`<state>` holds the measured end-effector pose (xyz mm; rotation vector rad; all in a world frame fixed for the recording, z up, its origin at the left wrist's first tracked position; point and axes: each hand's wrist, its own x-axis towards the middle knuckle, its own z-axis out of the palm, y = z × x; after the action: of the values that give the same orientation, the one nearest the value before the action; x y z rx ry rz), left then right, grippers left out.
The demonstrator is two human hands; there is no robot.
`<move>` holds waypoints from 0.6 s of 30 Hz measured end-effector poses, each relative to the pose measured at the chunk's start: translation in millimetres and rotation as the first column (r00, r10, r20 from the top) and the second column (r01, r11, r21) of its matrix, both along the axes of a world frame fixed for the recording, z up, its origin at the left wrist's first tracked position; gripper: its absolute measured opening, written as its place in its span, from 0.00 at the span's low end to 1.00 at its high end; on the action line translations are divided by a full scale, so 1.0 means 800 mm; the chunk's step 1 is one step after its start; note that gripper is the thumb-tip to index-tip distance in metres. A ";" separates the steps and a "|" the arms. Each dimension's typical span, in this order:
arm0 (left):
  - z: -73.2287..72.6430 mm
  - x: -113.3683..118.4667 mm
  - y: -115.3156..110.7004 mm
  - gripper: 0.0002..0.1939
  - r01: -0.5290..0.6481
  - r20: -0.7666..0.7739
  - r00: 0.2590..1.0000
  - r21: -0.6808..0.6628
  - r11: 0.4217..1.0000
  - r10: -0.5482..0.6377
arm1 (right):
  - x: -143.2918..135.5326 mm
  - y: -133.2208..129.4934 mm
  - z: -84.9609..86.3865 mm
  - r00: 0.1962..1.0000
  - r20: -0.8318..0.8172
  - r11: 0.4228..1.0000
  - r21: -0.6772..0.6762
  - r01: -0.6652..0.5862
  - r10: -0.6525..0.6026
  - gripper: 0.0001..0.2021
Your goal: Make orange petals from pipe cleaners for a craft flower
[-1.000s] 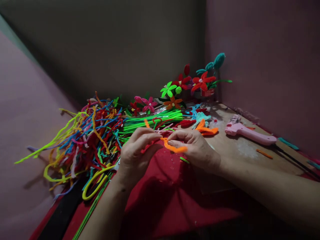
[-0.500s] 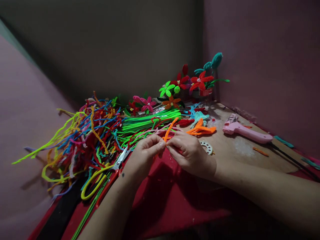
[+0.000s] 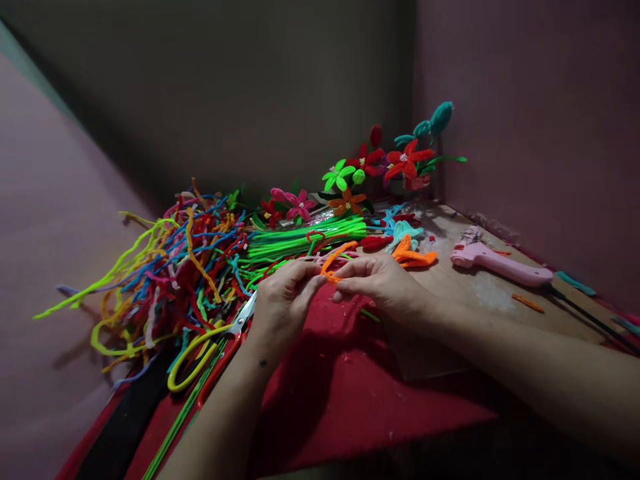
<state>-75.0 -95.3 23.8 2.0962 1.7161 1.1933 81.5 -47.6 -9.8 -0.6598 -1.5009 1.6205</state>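
Between my two hands, above the red table (image 3: 345, 407), is an orange pipe cleaner (image 3: 342, 250) bent into a loop. My left hand (image 3: 285, 300) pinches its left side between thumb and fingers. Thumb and fingertips of my right hand (image 3: 383, 283) close on its other side. Just beyond my right hand lie orange pipe-cleaner petals (image 3: 414, 256). Scissors with yellow handles (image 3: 193, 367) lie left of my left hand, their blades partly behind it.
A tangled heap of coloured pipe cleaners (image 3: 170, 267) fills the left. Behind my hands is a green pipe-cleaner bundle (image 3: 310, 237). Pipe-cleaner flowers (image 3: 407, 160) stand at the back. A pink glue gun (image 3: 500, 262) with a black cord lies on a board (image 3: 450, 293) at the right.
The orange pipe cleaner stood up as a fairly straight strip and now curves into a loop. My hands have moved slightly apart. The whole view has shifted a little.
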 end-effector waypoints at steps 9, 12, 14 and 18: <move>0.009 -0.012 0.001 0.09 0.052 0.181 0.984 -0.288 0.956 0.001 | 0.009 0.003 0.011 0.915 -0.057 0.837 0.384 0.389 -0.399 0.10; 0.013 -0.010 0.000 0.08 0.125 0.193 0.979 -0.353 0.927 -0.058 | 0.010 0.003 0.012 0.860 -0.078 0.616 0.665 0.422 -0.504 0.08; 0.015 -0.007 -0.002 0.08 0.175 0.211 0.973 -0.389 0.905 -0.097 | 0.010 0.002 0.013 0.893 0.040 0.629 0.724 0.283 -0.449 0.07; 0.014 -0.001 -0.002 0.08 0.186 0.251 0.964 -0.388 0.903 -0.090 | 0.010 0.000 0.016 0.960 0.272 0.936 0.350 -0.036 -0.065 0.14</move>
<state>-75.8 -96.7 35.2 1.7250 1.5238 0.8962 89.4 -47.9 3.2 -0.7139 -1.9292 1.2335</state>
